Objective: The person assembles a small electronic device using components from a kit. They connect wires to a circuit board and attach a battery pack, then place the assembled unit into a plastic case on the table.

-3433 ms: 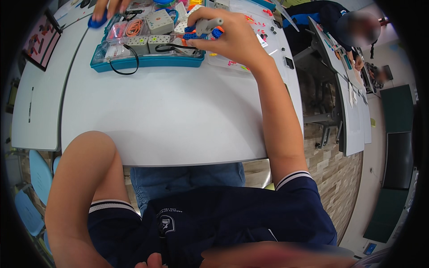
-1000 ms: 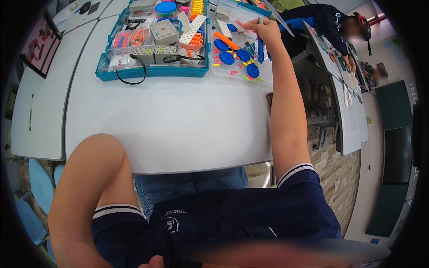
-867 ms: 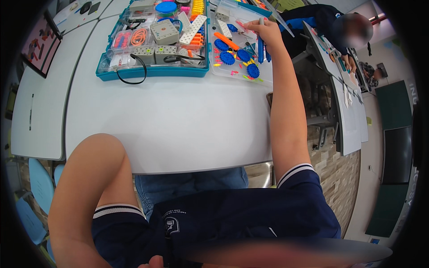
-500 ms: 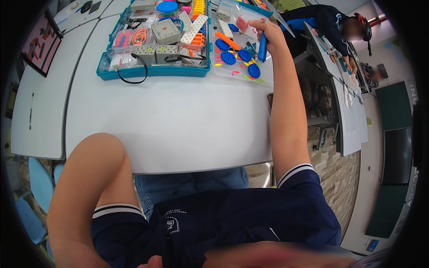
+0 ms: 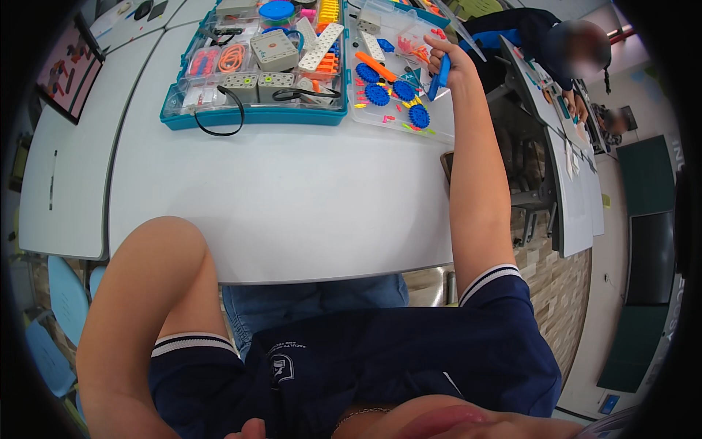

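Over the clear tray lid (image 5: 398, 130), my right hand (image 5: 457, 64) is closed around a long blue plastic piece (image 5: 439, 79), whose exact kind I cannot make out. Small pink pieces (image 5: 437, 34) show close by its fingertips. In the lid lie toothed blue wheels (image 5: 376, 94), an orange bar (image 5: 374, 66), a white perforated plate (image 5: 372, 47) and small pink and yellow connectors. My left hand (image 5: 251, 430) is bent back near my chest at the lower edge. Only some fingertips of it show, so its grip is hidden.
Left of the lid stands a teal-edged case (image 5: 252, 118) packed with grey modules, cables and building parts. A black cable (image 5: 240, 117) loops over its front edge. A monitor (image 5: 71, 69) stands far left. Another person (image 5: 526, 36) works at a table on the right.
My right hand has shifted slightly right, with the blue piece tilted differently in it. Pink and orange pieces beside the fingers show more plainly. My left arm has hardly moved.
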Available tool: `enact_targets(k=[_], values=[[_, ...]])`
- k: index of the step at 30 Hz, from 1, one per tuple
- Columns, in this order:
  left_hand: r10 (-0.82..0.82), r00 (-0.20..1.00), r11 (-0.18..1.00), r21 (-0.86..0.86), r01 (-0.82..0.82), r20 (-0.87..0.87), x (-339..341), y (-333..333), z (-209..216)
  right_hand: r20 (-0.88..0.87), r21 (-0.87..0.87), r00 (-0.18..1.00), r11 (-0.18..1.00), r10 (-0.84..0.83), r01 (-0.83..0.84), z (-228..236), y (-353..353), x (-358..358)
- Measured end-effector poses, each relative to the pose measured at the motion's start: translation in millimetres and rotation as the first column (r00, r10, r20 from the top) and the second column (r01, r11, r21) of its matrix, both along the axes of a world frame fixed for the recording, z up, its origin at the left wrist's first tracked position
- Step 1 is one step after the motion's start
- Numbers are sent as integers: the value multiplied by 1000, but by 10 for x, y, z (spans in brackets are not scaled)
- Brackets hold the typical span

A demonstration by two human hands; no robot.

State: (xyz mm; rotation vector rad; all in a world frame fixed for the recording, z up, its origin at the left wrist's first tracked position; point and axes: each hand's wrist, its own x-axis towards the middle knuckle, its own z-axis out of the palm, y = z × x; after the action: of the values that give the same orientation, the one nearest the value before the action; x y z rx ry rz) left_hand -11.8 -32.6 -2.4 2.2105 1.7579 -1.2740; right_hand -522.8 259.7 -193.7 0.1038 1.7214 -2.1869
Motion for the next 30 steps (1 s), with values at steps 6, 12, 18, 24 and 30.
enact_targets(k=[6, 12, 18, 24, 30], values=[[-17, 1000, 1000, -9, 17, 5, -74, 35, 64, 51, -92, 999, 996, -14, 19, -67, 53, -37], [-35, 999, 999, -17, 35, 10, -135, 43, 72, 108, -143, 994, 990, 0, 15, -81, 93, -39], [-50, 999, 998, -26, 50, 15, -95, 89, 100, 36, -158, 999, 987, -24, 29, -8, 20, 53], [-68, 997, 997, -36, 69, 24, -97, 96, 124, -90, -170, 995, 984, 33, -48, 150, -79, 112], [-79, 996, 996, -46, 81, 31, -73, 43, 77, -311, 158, 944, 974, -109, 165, 244, -188, 166]])
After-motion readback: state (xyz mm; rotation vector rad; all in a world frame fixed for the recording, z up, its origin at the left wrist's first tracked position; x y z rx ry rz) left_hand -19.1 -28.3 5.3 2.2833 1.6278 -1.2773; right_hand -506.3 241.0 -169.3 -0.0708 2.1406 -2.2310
